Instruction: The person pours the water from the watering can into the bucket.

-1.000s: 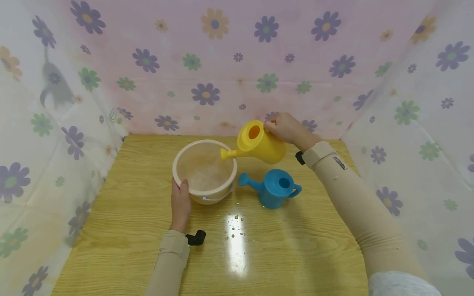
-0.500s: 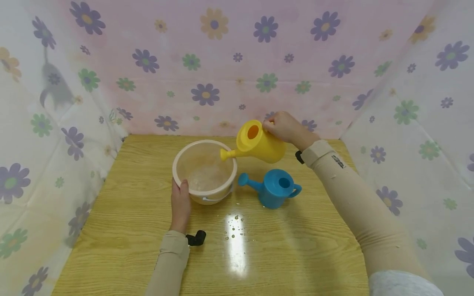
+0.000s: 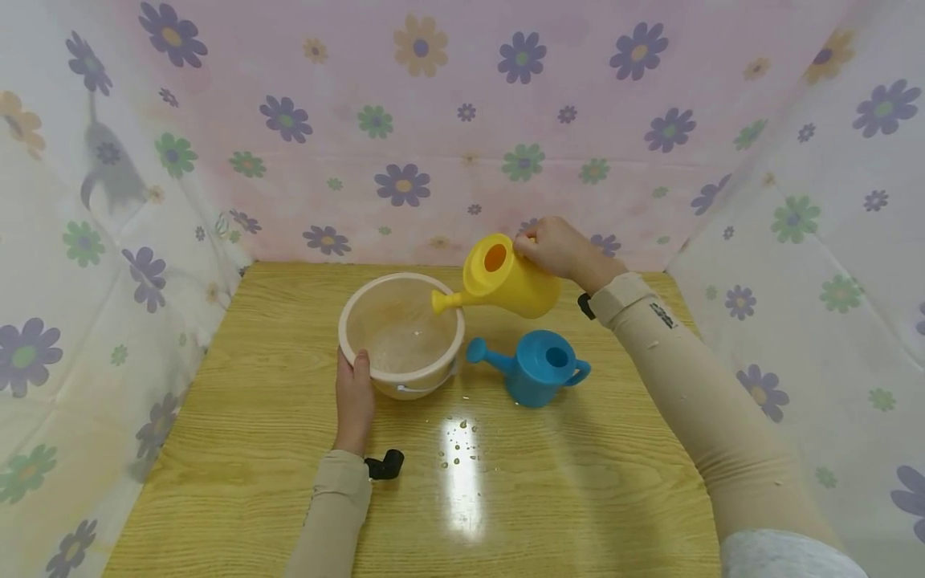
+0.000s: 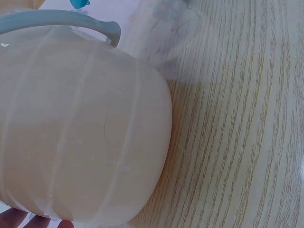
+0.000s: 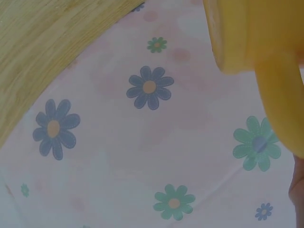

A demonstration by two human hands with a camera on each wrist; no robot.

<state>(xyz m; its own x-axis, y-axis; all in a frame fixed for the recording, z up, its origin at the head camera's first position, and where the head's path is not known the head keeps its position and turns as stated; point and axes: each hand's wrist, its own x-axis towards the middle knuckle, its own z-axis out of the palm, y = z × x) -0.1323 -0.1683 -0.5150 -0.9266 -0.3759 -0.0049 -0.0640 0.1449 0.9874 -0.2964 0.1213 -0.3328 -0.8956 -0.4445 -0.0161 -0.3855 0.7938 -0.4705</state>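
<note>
My right hand (image 3: 558,247) grips the handle of a yellow watering can (image 3: 523,282), held tilted in the air with its spout pointing left over the bucket. Faint streams of water fall from the spout into the pale bucket (image 3: 433,377), which has shallow water inside. At the bucket's near left side, my left hand (image 3: 354,401) holds it with the thumb up at the rim; some fingertips (image 4: 35,221) show against its wall in the left wrist view. In the right wrist view, the yellow handle (image 5: 280,102) is large at the right edge, most of the hand out of frame.
A blue watering can (image 3: 538,369) stands upright on the wooden table (image 3: 246,449), right of the bucket, its spout pointing left. Water drops (image 3: 457,446) are scattered in front of the bucket. Flower-patterned sheets (image 3: 470,136) enclose the table at the back and sides.
Both hands, the bucket and the yellow watering can stay nearly in place. Water streams at the spout show a little more clearly now than half a second ago.
</note>
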